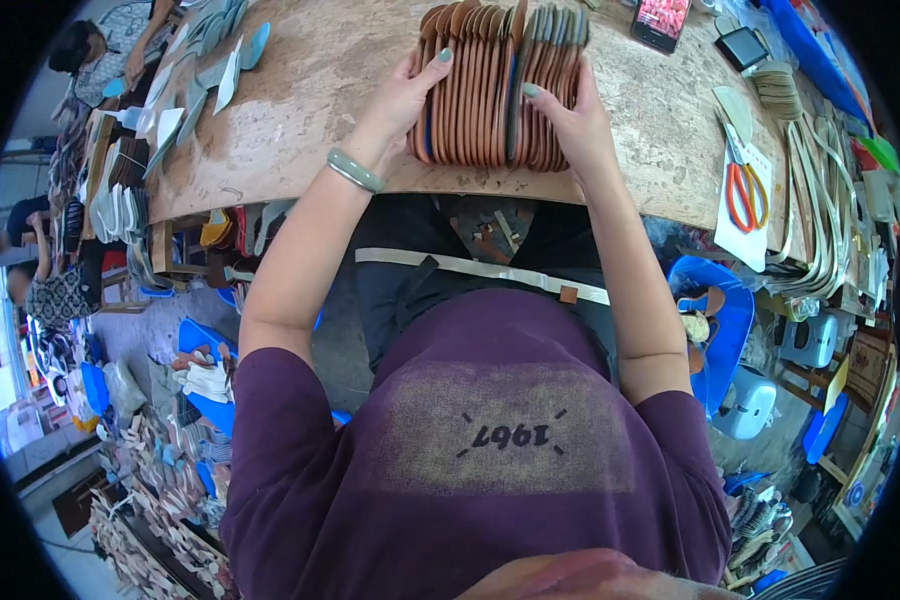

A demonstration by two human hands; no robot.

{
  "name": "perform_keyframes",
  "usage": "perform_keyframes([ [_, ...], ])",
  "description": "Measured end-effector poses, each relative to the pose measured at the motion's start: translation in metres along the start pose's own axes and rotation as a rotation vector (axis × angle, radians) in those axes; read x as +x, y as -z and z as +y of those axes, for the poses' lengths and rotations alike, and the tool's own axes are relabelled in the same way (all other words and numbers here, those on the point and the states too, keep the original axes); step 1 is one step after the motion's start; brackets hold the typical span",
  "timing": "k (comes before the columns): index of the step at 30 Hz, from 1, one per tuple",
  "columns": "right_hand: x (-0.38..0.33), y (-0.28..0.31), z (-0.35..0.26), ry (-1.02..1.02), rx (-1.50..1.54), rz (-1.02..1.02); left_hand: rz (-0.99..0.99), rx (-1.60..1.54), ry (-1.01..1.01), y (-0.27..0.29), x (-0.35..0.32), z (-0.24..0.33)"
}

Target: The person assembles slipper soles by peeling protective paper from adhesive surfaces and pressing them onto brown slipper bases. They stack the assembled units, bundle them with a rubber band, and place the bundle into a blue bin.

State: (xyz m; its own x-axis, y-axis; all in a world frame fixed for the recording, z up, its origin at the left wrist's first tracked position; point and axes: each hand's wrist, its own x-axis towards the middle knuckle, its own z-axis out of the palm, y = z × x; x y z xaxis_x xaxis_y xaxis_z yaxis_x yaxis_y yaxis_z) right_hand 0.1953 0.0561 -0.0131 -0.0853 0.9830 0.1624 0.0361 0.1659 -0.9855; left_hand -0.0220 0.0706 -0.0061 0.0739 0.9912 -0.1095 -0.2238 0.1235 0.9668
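A thick row of shoe insoles (pixel 470 105) stands on edge near the front of the wooden table (pixel 310 100). Most are brown; those at the right have grey-green upper ends, and a dark blue one shows in the middle. My left hand (pixel 407 95) is closed against the row's left end, thumb over the near face. Against the right end presses my right hand (pixel 578 122), its thumb also on the near face. The fingers behind the row are mostly hidden. A pale green bangle (pixel 355 172) circles my left wrist.
Scissors (pixel 742 190) with red and orange handles lie on white paper at the right, beside long pale strips (pixel 820 210). A phone (pixel 660 22) and a black case (pixel 740 47) lie farther back. Another person (pixel 110 60) works at the far left. Blue bins (pixel 715 330) flank me below.
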Motion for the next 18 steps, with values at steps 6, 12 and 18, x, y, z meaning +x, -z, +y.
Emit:
perform_keyframes([
  [6,-0.012,-0.011,0.0,0.092,0.147,0.036,-0.074,-0.048,-0.16,-0.017,-0.007,-0.006],
  [12,-0.019,-0.002,0.013,0.114,0.143,0.037,0.022,-0.129,-0.028,-0.013,-0.007,-0.005],
  [18,-0.015,0.004,0.015,0.035,0.168,0.024,0.062,0.057,0.06,-0.003,-0.001,-0.005],
])
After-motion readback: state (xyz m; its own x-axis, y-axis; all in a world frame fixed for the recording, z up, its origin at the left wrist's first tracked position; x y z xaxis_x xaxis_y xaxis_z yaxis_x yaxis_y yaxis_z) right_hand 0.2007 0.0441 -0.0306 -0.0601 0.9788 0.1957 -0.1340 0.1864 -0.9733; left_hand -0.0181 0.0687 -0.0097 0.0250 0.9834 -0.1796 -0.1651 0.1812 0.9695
